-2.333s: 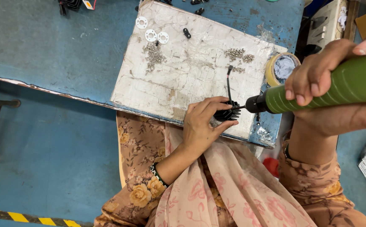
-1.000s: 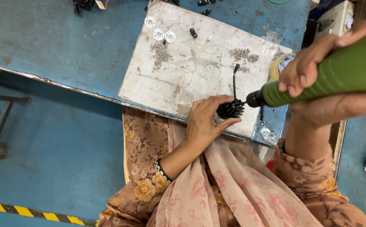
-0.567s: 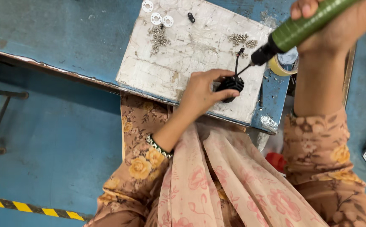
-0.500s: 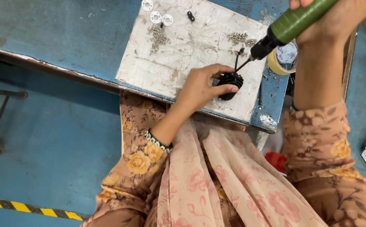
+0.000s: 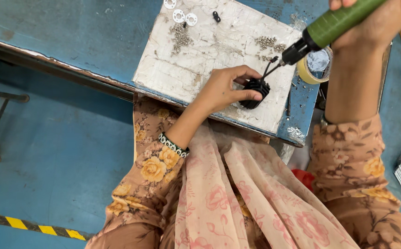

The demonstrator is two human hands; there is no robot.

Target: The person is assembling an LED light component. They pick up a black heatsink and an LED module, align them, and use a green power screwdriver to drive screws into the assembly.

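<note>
My left hand (image 5: 225, 89) grips a small black ribbed part (image 5: 255, 92) with a thin black wire, pressed down on a worn white board (image 5: 200, 64) near its front edge. My right hand (image 5: 375, 18), at the top right, holds a green powered screwdriver (image 5: 334, 25) slanted down to the left. Its dark tip hovers just above the black part, beside the wire. On the board's far side lie a pile of small screws (image 5: 180, 38) and a second pile of screws (image 5: 268, 43).
White washers (image 5: 184, 17) and a small black piece (image 5: 216, 16) lie at the board's far edge. A roll of yellowish tape (image 5: 312, 69) sits on the blue bench (image 5: 71, 32) right of the board. A yellow-black floor stripe (image 5: 29, 227) runs at the lower left.
My right hand lifted the green screwdriver from level beside the black part to a steep slant above it. My left hand shifted the part a little further onto the board.
</note>
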